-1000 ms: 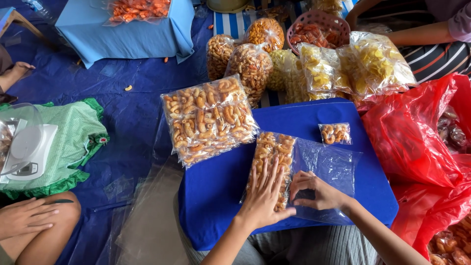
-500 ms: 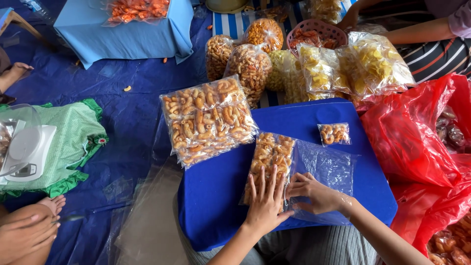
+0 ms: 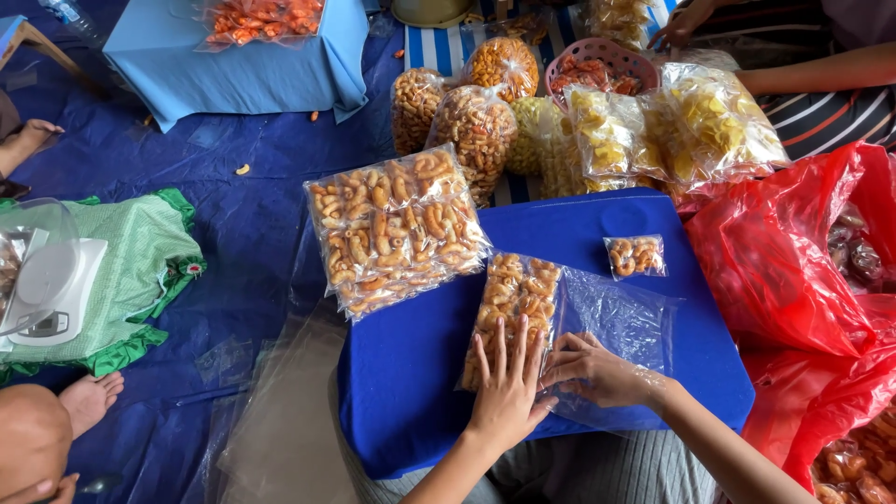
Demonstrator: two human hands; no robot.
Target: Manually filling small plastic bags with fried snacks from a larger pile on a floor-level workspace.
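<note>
Low in the middle of the frame, the left hand (image 3: 507,387) lies flat with fingers spread wide on a narrow clear packet of curled snacks (image 3: 511,308), pressing it against the blue board (image 3: 411,373), seemingly to keep the filling level and the packet from sliding. Just to its right, the right hand (image 3: 593,371) is curled narrow, its fingertips pinching the edge of the empty part of the clear bag (image 3: 621,322) that spreads out beside the packet; whether it grips one layer or both I cannot tell. That film lies slack and crinkled, touching the packet along one side. Toward the upper right of the board a small snack packet (image 3: 636,255) sits apart. At the board's upper left corner a large flat bag of snacks (image 3: 394,227) rests half on the board, tilted. Higher up, round bags of snacks (image 3: 481,117) and yellow chip bags (image 3: 672,126) stand crowded together. A red plastic bag (image 3: 793,261) fills the right edge, and at far left a white scale (image 3: 51,285) sits on green cloth (image 3: 140,261).
</note>
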